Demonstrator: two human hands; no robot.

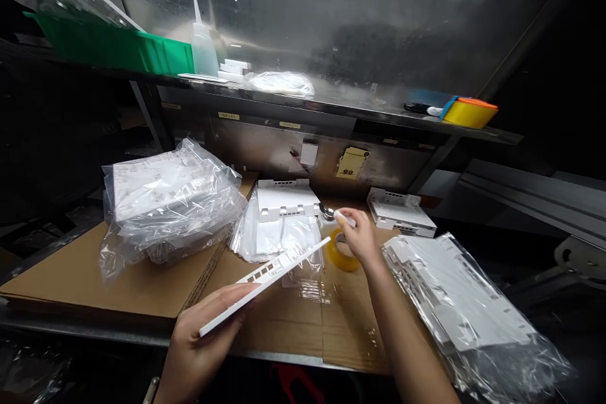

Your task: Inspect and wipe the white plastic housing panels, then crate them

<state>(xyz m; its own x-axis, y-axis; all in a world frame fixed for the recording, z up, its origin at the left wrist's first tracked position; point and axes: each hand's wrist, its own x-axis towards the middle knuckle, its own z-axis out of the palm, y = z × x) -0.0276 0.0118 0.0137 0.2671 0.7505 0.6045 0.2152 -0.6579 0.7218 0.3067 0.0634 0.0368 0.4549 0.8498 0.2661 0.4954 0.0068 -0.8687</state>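
My left hand (208, 334) grips a flat white plastic panel (272, 274), tilted, with a row of rectangular slots along it. At the far middle of the bench, my right hand (357, 233) has its fingers closed round a small white object (344, 218), beside a small round metal-looking item (327, 211). A roll of yellow tape (343, 255) lies just under my right hand. Behind the held panel, a white plastic housing (288, 199) rests on clear plastic bags (279, 237).
Bagged white panels (165, 189) are stacked on cardboard (118, 278) at left. More bagged panels (464, 290) lie at right, near another white housing (402, 211). The shelf (331, 107) above bears a green bin (118, 47), a bottle (204, 50) and a yellow-orange roll (471, 112).
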